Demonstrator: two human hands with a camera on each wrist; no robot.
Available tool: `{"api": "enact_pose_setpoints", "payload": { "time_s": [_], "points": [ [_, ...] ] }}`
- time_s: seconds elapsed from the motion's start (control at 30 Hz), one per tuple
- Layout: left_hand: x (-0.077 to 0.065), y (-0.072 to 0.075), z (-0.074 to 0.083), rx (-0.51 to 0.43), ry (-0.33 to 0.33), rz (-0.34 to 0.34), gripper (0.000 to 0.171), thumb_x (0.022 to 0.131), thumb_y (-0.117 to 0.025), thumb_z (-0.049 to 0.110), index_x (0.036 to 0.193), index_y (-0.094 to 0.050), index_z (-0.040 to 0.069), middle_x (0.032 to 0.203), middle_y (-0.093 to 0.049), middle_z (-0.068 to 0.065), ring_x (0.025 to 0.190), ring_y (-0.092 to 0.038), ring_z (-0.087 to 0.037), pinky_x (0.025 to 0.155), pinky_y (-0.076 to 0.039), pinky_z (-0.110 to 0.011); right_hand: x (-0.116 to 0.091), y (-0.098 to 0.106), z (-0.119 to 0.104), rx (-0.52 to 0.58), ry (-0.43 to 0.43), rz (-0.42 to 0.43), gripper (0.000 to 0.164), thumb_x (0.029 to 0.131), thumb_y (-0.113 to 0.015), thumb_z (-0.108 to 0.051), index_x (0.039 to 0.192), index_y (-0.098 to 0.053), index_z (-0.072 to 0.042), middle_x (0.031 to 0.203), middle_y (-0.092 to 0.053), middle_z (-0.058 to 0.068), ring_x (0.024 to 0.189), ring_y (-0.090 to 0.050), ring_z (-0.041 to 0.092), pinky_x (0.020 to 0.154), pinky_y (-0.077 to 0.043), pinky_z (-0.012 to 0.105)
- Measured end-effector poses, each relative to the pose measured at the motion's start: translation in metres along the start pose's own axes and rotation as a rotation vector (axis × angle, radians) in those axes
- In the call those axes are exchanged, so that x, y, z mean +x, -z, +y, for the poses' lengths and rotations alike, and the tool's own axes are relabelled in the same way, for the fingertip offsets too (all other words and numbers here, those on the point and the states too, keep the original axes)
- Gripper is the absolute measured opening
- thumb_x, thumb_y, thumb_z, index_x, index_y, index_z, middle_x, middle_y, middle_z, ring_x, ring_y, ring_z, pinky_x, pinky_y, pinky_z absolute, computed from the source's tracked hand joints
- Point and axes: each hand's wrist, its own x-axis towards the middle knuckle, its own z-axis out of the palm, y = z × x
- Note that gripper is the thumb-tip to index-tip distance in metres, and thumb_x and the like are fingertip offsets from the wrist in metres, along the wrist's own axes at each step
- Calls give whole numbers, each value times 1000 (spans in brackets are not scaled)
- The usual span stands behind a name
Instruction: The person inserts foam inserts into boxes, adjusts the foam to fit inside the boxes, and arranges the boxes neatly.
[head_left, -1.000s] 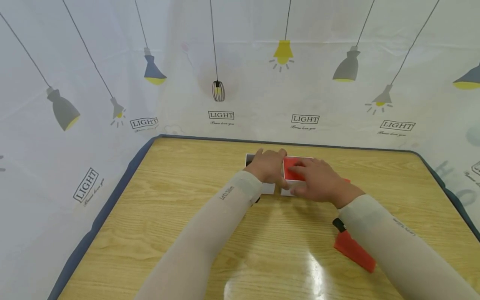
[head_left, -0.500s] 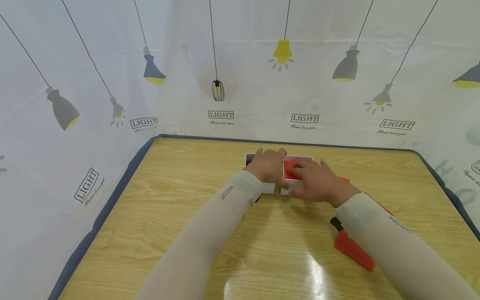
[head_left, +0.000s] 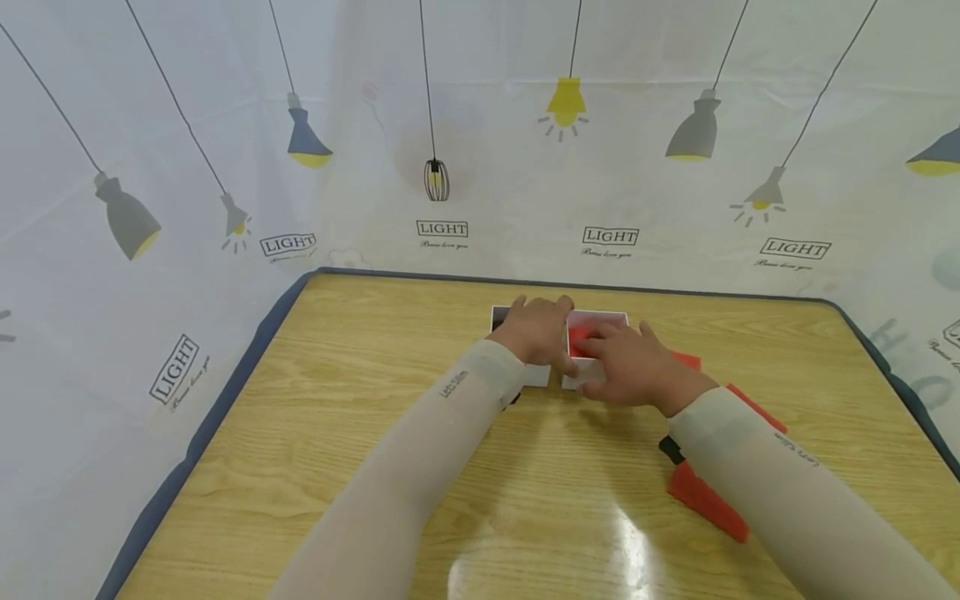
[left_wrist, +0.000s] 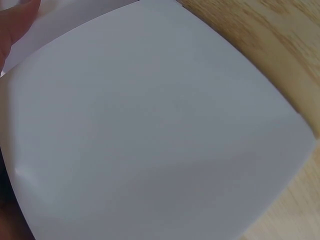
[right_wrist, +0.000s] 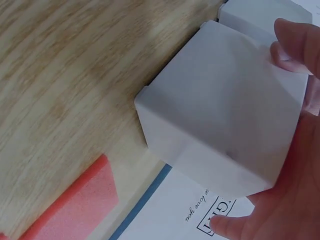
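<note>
Two small white open-topped boxes stand side by side near the back of the table: the left box [head_left: 537, 377] has a dark interior partly under my left hand, and the right box [head_left: 582, 372] has a red piece [head_left: 581, 337] inside, lying below the rim. My left hand [head_left: 534, 332] reaches across the left box and grips the near end of the right box, thumb at its front wall and a finger at its back corner. Fingers of my right hand [head_left: 637, 367] press down on the red piece inside the right box. Its thumb lies outside, by the front wall.
On the wooden table [head_left: 337, 433] lie red foam-like pieces: one by my right forearm [head_left: 708, 502], another strip [head_left: 757, 408] beyond the sleeve. A black piece [head_left: 671, 450] lies beside them. A printed lamp-pattern sheet [head_left: 510, 192] surrounds the table.
The red piece has sunk from about rim level to lower inside the right box, showing more inner wall. My right hand has shifted slightly; my left hand has stayed put.
</note>
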Motion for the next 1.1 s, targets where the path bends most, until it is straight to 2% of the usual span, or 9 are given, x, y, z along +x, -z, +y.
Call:
{"api": "enact_pose_setpoints", "payload": {
  "time_s": [0.23, 0.43, 0.7, 0.9, 1.0, 1.1],
  "points": [
    [0, 1, 1, -3, 13, -17, 105, 76, -89, 63, 158, -40, 18, 140, -66, 1, 138, -54, -22, 130, -18, -53, -6, 5, 1, 35, 8, 38, 49, 91, -78, -42, 131, -72, -15, 142, -65, 9, 137, -55, 35, 112, -22, 84],
    [1, 1, 1, 2, 14, -14, 107, 75, -90, 62, 158, -39, 18, 130, -71, 4, 133, -59, -19, 130, -18, -52, -13, 9, 3, 39, 9, 39, 42, 91, -78, -43, 121, -77, -13, 123, -73, 5, 123, -63, 32, 113, -25, 82],
    [2, -1, 1, -13, 23, -18, 105, 76, -90, 60, 158, -40, 18, 134, -70, 3, 131, -60, -18, 130, -18, -51, -11, 5, 4, 34, -6, 9, 42, 91, -77, -41, 122, -77, -12, 122, -72, 5, 122, -63, 31, 113, -24, 82],
    [2, -1, 0, -7, 11, -2, 104, 76, -90, 60, 157, -41, 17, 132, -70, 3, 131, -60, -18, 130, -19, -52, -10, 2, 3, 27, 5, 20, 45, 91, -77, -42, 122, -75, -10, 122, -72, 7, 121, -64, 32, 111, -26, 83],
    [2, -1, 0, -5, 12, -2, 105, 75, -90, 60, 157, -41, 17, 134, -70, 2, 132, -60, -19, 130, -19, -52, -12, 2, 3, 66, 15, 68, 48, 90, -79, -39, 126, -73, -9, 127, -71, 8, 125, -62, 34, 112, -26, 82],
    [2, -1, 0, 4, 14, -5, 106, 75, -90, 61, 158, -40, 17, 136, -69, 2, 134, -59, -20, 130, -18, -52, -15, 4, 5, 169, 42, 170, 57, 89, -82, -34, 139, -67, -12, 136, -68, 9, 126, -62, 36, 111, -39, 71]
  ]
}}
